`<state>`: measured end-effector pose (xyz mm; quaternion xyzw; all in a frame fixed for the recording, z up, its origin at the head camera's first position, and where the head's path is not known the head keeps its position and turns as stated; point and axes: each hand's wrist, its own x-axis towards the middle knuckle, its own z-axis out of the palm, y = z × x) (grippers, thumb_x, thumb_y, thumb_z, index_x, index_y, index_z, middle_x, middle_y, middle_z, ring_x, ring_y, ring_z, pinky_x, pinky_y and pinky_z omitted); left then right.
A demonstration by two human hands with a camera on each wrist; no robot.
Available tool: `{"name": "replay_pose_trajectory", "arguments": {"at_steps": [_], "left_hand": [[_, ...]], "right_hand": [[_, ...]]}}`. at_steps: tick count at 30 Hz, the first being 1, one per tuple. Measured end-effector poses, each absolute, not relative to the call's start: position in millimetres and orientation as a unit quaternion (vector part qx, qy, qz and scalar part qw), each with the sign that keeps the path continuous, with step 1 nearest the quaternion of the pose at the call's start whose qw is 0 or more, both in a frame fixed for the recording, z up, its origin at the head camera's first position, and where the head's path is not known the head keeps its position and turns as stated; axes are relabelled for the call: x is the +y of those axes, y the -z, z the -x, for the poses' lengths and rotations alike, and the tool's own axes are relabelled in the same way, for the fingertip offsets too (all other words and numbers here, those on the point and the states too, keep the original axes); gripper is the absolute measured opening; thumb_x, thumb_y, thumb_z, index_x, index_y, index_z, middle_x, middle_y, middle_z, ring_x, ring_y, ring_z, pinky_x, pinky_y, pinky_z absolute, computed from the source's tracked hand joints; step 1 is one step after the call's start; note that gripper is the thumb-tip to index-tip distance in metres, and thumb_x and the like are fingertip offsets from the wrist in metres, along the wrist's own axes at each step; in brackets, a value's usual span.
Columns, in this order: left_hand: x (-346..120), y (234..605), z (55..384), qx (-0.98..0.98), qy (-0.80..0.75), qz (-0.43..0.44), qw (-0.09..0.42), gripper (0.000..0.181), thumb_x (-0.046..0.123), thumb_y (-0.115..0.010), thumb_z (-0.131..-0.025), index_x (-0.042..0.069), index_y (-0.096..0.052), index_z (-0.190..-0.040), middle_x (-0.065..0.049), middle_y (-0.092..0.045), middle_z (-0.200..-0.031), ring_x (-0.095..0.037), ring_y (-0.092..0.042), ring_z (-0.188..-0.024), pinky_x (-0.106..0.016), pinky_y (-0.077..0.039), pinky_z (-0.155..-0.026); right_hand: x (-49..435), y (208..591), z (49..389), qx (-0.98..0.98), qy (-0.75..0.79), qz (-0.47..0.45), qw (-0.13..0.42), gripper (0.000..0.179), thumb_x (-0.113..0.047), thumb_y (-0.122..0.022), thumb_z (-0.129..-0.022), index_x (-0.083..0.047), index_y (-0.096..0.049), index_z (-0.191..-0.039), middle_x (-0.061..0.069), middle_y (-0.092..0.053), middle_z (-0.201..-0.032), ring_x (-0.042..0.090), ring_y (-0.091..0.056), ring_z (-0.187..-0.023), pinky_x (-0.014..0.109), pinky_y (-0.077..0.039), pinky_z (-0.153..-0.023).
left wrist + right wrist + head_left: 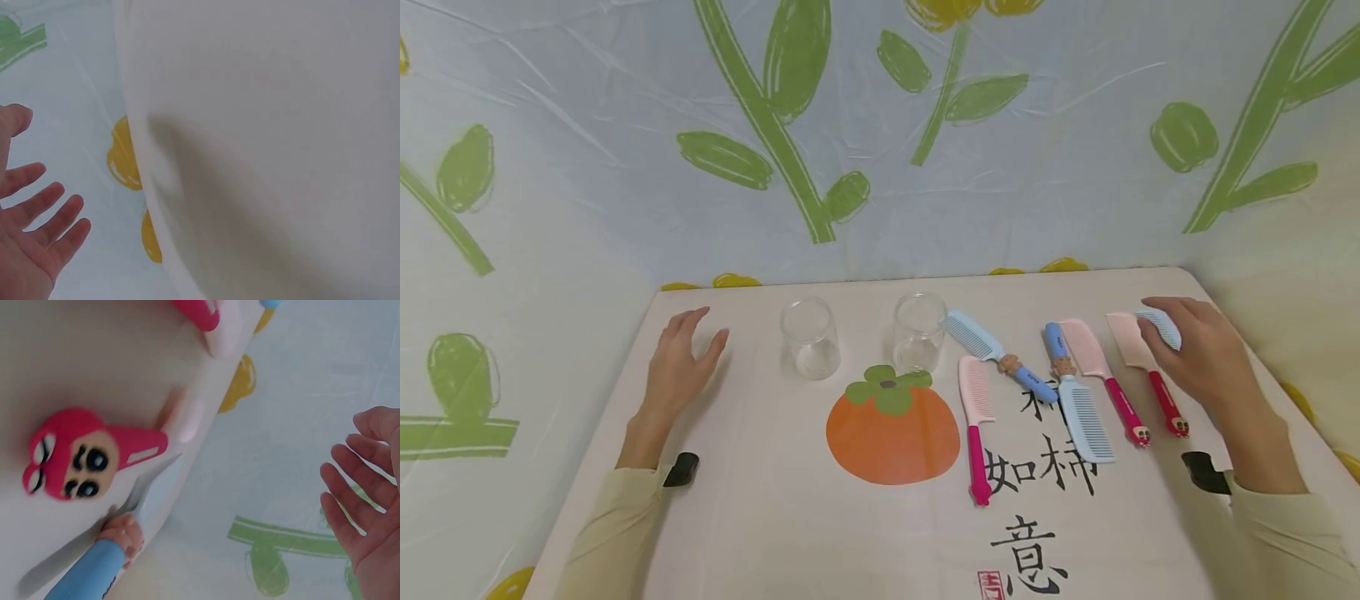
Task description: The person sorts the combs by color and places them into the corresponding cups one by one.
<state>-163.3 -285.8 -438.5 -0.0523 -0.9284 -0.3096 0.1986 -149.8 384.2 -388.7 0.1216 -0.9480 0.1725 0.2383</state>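
Note:
My left hand [676,371] hovers over the left side of the table, fingers spread and holding nothing. In the left wrist view the same hand [31,244] shows its empty palm. At the far right my right hand [1210,358] is held above a blue comb [1162,327], partly hiding it. Its fingers are loosely bent around nothing, as the right wrist view of the hand [372,512] shows. Just left of it lies a pink comb with a red handle [1159,392], which ends in a cartoon head [78,456]. The blue comb's handle [87,569] has a small figure.
Two clear glass cups [811,340] stand upright at the back middle. Between them and my right hand lie a pink comb [976,433], a blue comb [977,335], another blue comb [1086,421] and another pink comb [1086,346]. A patterned curtain [625,167] hangs behind the table.

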Motion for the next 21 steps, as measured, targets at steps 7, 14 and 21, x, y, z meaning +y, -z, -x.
{"name": "replay_pose_trajectory", "arguments": {"at_steps": [7,14,21], "left_hand": [[-269.6,434.1,164.8,-0.915,0.349,0.066,0.190,0.049,0.023,-0.066,-0.102,-0.002,-0.054,-0.143,-0.025,-0.053,-0.140,-0.043,-0.056,-0.118,-0.061,-0.046,-0.095],[-254.5,430.3,161.5,-0.893,0.402,0.082,0.184,0.047,0.019,-0.067,-0.102,-0.002,-0.055,-0.143,-0.025,-0.056,-0.136,-0.046,-0.058,-0.117,-0.062,-0.047,-0.099],[-241.7,430.4,160.0,-0.873,0.447,0.093,0.169,0.045,0.019,-0.067,-0.102,0.002,-0.056,-0.143,-0.020,-0.059,-0.135,-0.042,-0.060,-0.120,-0.059,-0.048,-0.102]], "right_hand": [[368.5,388.4,151.5,-0.938,-0.180,-0.143,0.261,0.034,-0.002,-0.072,-0.090,0.004,-0.065,-0.122,0.029,-0.063,-0.123,0.050,-0.055,-0.116,0.070,-0.047,-0.092],[351.5,384.7,150.5,-0.927,-0.183,-0.172,0.279,0.036,-0.001,-0.076,-0.087,0.003,-0.067,-0.121,0.025,-0.067,-0.119,0.045,-0.059,-0.115,0.045,-0.050,-0.105],[338.9,384.5,153.9,-0.908,-0.193,-0.215,0.302,0.035,0.003,-0.077,-0.082,0.003,-0.069,-0.117,0.023,-0.069,-0.113,0.043,-0.062,-0.109,0.008,-0.029,-0.109]]}}
